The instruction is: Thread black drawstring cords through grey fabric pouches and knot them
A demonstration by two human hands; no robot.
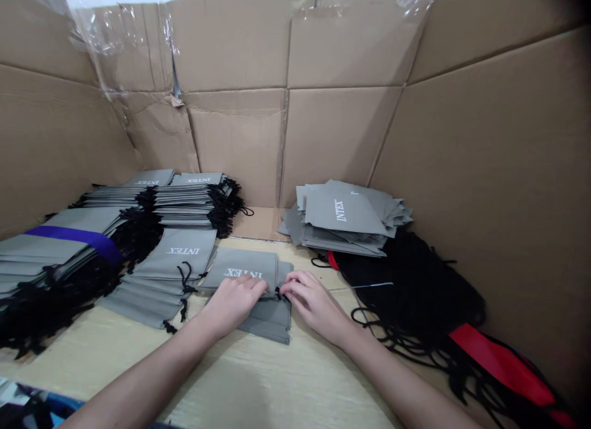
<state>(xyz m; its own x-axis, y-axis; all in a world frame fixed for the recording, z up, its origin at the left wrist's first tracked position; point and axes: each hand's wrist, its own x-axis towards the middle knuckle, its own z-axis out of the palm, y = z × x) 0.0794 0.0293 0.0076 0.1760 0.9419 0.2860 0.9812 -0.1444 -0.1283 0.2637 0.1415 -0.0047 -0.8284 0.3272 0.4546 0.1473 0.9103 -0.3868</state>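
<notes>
Several grey INTEX pouches (265, 321) lie loosely stacked in the middle of the pale tabletop. My left hand (240, 296) rests on the upper pouch (252, 261), its curled fingers closed on the lower edge and partly covering the white lettering. At that pouch's right corner, my right hand (307, 296) has its thumb and fingertips pinched around a small black cord end. Just to the left, a fanned row of grey pouches (157, 278) shows knotted black cords along its right side.
Tall stacks of corded pouches (184, 204) stand at the back left, with a purple-banded bundle (60, 235) in front. A loose grey pile (346, 213) sits back right, beside black cords (415, 287) with a red band (501, 361). Cardboard walls (341, 53) surround the table (221, 380).
</notes>
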